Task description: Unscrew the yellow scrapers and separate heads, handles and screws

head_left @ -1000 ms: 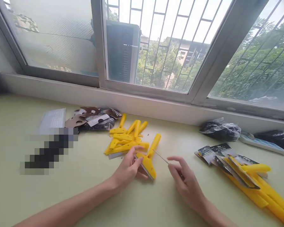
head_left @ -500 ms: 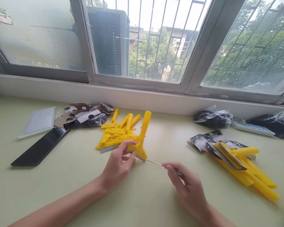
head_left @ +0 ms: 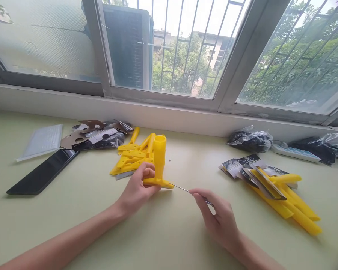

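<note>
My left hand (head_left: 139,183) is closed round the base of a yellow scraper (head_left: 159,161), its hollow handle pointing up and tipped toward me. In my right hand (head_left: 214,213) I grip a thin screwdriver (head_left: 180,188); its handle is mostly hidden by my fingers. The shaft points left, and its tip meets the right end of the scraper's base. Just behind my left hand lies a pile of yellow scrapers (head_left: 132,155), some with a metal blade showing.
More yellow scrapers (head_left: 301,202) with printed cards lie at the right. A black flat piece (head_left: 42,172), a clear plastic case (head_left: 42,141) and torn packaging (head_left: 98,137) are at the left. Along the window wall sit a bagged black bundle (head_left: 249,139) and a power strip (head_left: 295,153).
The scraper has been tilted so its handle end now faces me, and it has shifted left. The screwdriver in my right hand followed slightly left and up, its tip still at the scraper's base.
</note>
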